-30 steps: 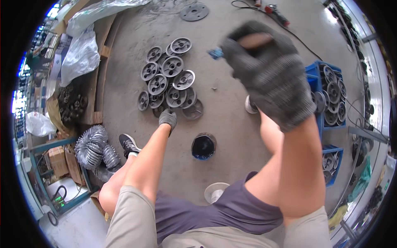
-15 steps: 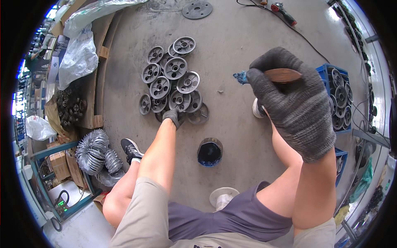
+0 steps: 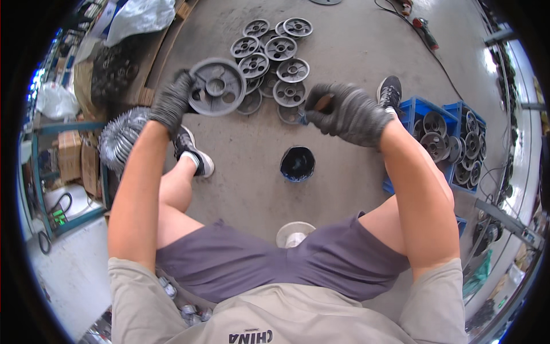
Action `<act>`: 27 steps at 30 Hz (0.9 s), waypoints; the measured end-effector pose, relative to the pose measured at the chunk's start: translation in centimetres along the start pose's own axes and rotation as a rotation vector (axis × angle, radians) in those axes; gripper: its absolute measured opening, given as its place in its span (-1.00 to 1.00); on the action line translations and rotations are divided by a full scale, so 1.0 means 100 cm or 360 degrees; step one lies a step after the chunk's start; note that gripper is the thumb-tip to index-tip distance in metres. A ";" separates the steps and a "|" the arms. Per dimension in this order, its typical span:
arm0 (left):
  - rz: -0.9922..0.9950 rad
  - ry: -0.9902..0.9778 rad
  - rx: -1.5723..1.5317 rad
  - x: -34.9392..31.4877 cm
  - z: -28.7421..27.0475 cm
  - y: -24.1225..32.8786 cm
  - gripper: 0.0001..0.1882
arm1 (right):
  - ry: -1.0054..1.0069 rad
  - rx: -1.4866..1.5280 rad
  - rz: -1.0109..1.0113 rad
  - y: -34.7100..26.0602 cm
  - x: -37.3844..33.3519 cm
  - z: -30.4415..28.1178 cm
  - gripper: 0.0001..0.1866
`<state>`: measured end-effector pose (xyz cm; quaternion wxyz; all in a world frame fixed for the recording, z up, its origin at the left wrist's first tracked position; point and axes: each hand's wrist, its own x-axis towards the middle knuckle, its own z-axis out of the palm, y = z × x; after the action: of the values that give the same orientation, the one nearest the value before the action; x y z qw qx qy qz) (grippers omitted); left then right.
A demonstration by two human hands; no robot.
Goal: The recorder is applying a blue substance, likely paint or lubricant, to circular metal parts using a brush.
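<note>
Holds a wheel [image 3: 216, 71] in the left hand [image 3: 172, 100], clamped on its rim, left of a pile of wheels [image 3: 281, 49] on the floor [image 3: 249, 152]. Grips a brush [image 3: 324, 105] in the right hand [image 3: 350, 113], curled round its handle (bluish at the tip). Has both hands well apart, with a dark pot [image 3: 297, 179] between, closer to the shorts [image 3: 286, 266].

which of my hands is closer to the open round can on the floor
Right. The right hand is above the can in the picture and somewhat to its right; the left hand is well off to its left, also higher up.
</note>
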<state>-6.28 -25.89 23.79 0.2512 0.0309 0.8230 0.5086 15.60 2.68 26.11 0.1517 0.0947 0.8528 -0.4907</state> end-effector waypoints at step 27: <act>0.1430 0.0586 0.1135 -0.093 -0.060 0.040 -0.69 | -0.0932 -0.0275 0.1041 0.122 0.057 0.215 -0.74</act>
<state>-1.69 -31.75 32.89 -0.1607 0.3695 0.8791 0.2546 17.60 -9.76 4.07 0.5412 0.2035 0.7370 -0.3499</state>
